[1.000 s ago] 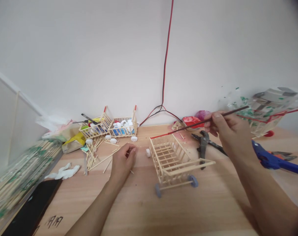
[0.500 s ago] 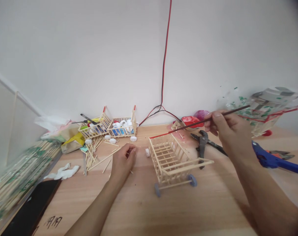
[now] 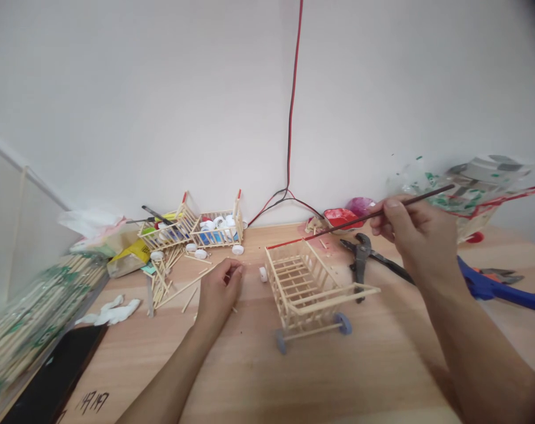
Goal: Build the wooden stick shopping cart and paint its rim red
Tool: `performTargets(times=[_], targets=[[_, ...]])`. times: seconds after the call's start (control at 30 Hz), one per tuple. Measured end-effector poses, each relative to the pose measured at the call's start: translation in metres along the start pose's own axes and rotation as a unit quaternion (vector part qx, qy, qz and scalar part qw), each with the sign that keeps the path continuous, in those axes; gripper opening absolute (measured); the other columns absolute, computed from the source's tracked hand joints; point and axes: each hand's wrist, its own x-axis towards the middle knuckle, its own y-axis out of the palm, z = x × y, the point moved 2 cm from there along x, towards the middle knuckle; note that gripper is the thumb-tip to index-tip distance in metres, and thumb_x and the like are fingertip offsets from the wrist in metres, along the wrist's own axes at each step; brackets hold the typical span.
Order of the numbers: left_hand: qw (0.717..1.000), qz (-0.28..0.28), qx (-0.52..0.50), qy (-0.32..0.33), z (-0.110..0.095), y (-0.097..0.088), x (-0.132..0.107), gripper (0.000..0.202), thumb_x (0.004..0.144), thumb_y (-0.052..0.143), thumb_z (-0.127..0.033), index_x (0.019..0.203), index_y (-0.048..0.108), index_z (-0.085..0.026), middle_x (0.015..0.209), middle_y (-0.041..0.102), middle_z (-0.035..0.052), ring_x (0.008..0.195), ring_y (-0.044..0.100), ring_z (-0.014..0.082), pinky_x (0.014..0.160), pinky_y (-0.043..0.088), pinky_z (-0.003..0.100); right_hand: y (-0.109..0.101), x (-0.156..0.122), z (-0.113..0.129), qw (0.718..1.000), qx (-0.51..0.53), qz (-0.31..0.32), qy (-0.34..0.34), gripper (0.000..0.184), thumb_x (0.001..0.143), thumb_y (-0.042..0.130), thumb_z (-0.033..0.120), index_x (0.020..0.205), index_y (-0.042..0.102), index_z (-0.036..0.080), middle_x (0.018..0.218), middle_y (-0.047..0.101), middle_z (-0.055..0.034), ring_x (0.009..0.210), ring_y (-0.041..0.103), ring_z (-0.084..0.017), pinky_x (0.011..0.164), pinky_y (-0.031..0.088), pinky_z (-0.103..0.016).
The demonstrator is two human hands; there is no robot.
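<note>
My right hand grips a thin paintbrush with a dark handle, held in a pinch. The brush points left, its tip at the far top rail of a small cart made of thin wooden sticks. Red colour covers that rail, while the rest of the frame is bare wood. The cart stands on the table with grey wheels at the near end and a white wheel at the far left. Left of it, my left hand rests on the table, fingers curled together, with nothing visible in them.
Behind are two stick carts holding white and blue pieces, with loose sticks before them. A red paint dish, dark pliers and a blue-handled tool lie right. Bagged sticks and a black phone-like slab lie left.
My right hand and the brush have shifted slightly right along the red rail. My left hand and the cart stay in place; the whole view has moved a little.
</note>
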Motion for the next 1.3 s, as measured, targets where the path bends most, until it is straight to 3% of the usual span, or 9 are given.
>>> performTargets(times=[0.6,1.07,1.2,1.3], targets=[[1.000,0.003,0.002,-0.004,-0.002,0.000,0.001,0.022,0.086,0.050,-0.034,0.084,0.067,-0.020,0.074,0.066,-0.0014,0.067,0.058,0.0149,0.065,0.040,0.025,0.002,-0.003,0.007,1.000,-0.010,-0.005,-0.016,0.027,0.088,0.060,0.043,0.082,0.069,0.019,0.070,0.065,-0.0004,0.056,0.060,-0.009,0.055,0.050,-0.020],[1.000,0.001,0.003,0.000,-0.003,-0.001,0.000,0.022,0.087,0.050,-0.035,0.082,0.066,-0.020,0.073,0.066,-0.0018,0.067,0.058,0.0146,0.064,0.040,0.025,0.002,-0.008,0.021,0.993,-0.102,-0.013,-0.060,0.025,0.089,0.058,0.042,0.081,0.069,0.021,0.063,0.064,0.0007,0.056,0.060,-0.012,0.053,0.047,-0.023],[1.000,0.000,0.004,-0.001,-0.003,-0.001,-0.001,0.023,0.086,0.050,-0.036,0.083,0.067,-0.020,0.072,0.066,-0.0018,0.065,0.058,0.0146,0.063,0.040,0.025,0.001,-0.008,0.019,0.996,-0.067,-0.012,-0.060,0.025,0.090,0.057,0.041,0.082,0.068,0.021,0.073,0.069,-0.0013,0.056,0.060,-0.011,0.053,0.048,-0.023],[1.000,-0.003,0.005,-0.003,-0.002,0.000,0.000,0.024,0.086,0.050,-0.037,0.082,0.066,-0.020,0.073,0.066,-0.0017,0.064,0.058,0.0145,0.063,0.040,0.025,0.000,-0.008,0.020,0.995,-0.083,-0.015,-0.053,0.024,0.089,0.059,0.042,0.082,0.068,0.021,0.069,0.068,-0.0007,0.056,0.061,-0.012,0.052,0.048,-0.023]])
